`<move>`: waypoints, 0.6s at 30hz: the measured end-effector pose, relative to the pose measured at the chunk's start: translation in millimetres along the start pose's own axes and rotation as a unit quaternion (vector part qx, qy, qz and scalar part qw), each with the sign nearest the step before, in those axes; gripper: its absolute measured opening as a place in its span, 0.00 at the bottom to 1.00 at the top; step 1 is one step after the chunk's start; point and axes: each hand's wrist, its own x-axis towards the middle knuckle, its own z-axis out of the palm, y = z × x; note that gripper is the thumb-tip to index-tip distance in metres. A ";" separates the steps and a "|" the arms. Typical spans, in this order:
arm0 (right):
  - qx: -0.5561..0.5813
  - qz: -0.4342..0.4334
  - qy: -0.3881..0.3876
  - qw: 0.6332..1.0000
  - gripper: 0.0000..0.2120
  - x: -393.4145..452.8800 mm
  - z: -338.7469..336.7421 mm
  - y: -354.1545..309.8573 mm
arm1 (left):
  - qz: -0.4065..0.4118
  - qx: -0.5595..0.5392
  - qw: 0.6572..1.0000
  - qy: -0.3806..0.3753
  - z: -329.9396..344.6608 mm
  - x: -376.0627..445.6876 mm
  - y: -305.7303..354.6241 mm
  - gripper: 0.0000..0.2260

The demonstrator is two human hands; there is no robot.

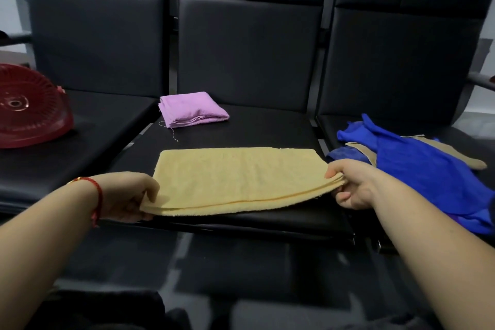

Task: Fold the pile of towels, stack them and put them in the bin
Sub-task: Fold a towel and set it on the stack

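A yellow towel [238,177], folded in half, lies flat on the middle black seat. My left hand [128,197] pinches its near left corner and my right hand [351,185] pinches its near right corner, both lifting the doubled edge slightly off the seat. Behind it, a folded pink towel [191,109] sits at the back of the same seat. A heap of unfolded towels, blue [417,169] with a beige one [367,153] poking out, lies on the right seat. A red plastic bin [29,110] lies on its side on the left seat.
Three black padded seats [267,128] with tall backrests stand in a row. A metal armrest [479,80] juts out at the far right. The dark floor runs below the seats' front edge.
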 end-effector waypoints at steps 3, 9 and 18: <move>0.002 -0.003 -0.020 1.000 0.12 -1.7 -1.5 0.1 | 0.005 -0.033 0.999 -0.011 -2.0 5.4 -1.1 0.09; -0.030 -0.034 0.056 0.997 0.09 2.8 2.0 6.2 | 0.069 -0.092 0.988 0.103 0.6 21.0 4.7 0.12; 0.044 -0.144 -0.039 0.988 0.15 -35.3 46.4 -33.4 | 0.076 -0.159 0.980 0.093 0.2 27.5 4.2 0.10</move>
